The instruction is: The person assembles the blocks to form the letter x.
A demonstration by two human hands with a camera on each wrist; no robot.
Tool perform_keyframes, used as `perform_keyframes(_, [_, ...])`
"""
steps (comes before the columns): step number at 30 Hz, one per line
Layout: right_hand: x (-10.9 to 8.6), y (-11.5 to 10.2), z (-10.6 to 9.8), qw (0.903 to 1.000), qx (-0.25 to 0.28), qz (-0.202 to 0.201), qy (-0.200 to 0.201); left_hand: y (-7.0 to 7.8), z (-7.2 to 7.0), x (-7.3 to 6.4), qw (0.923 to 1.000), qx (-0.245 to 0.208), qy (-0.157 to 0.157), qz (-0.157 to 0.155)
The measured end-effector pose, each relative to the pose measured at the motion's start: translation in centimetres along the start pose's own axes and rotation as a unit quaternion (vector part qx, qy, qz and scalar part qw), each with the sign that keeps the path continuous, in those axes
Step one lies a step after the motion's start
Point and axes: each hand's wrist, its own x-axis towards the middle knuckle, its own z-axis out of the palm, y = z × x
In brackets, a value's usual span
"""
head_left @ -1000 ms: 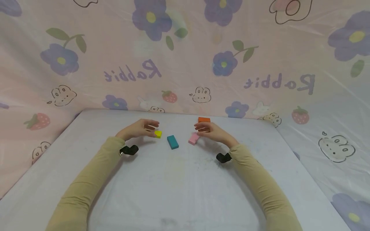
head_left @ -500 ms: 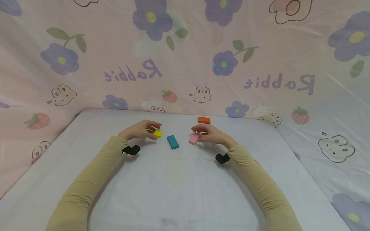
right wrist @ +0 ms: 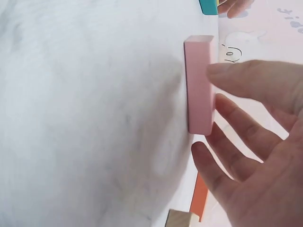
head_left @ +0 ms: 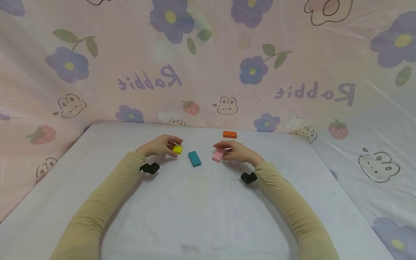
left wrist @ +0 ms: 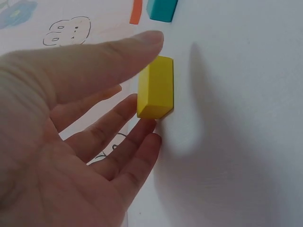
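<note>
My left hand [head_left: 159,146] is spread around the yellow block [left wrist: 158,87] on the white tabletop, thumb on one side and fingers on the other, all loosely bent. On the right, the pink block [right wrist: 200,85] lies between the thumb and fingers of my right hand [head_left: 238,151]. In the right wrist view that thumb overlaps the edge of the pink block, with the fingertips close to its far side. A teal block [head_left: 194,159] lies between the two hands.
An orange block [head_left: 229,134] lies near the back edge, behind my right hand. A plain wooden block [right wrist: 180,218] shows at the bottom of the right wrist view. A patterned curtain [head_left: 208,72] rises behind the white table [head_left: 195,216].
My left hand has shifted slightly right, around the yellow block. The right hand has come a little left and nearer, around the pink block, uncovering the orange one. The blocks stay in place.
</note>
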Motion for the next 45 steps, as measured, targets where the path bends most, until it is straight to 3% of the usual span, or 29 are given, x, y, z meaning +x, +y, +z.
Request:
perform_keyframes(14, [0.42,-0.10,0.62,0.9993,-0.034,-0.015,0.000,0.25,0.28,0.49,0.9997,0.026,0.001,-0.005])
perform_keyframes(24, [0.79,-0.08,0.84,0.9981,-0.060,0.012,-0.001,0.10,0.56,0.66,0.9986,0.051,0.011,-0.003])
perform_keyframes(45, [0.83,-0.01,0.95,0.9966,-0.079,0.018,0.017,-0.09,0.63,0.86,0.9990,0.041,0.017,0.003])
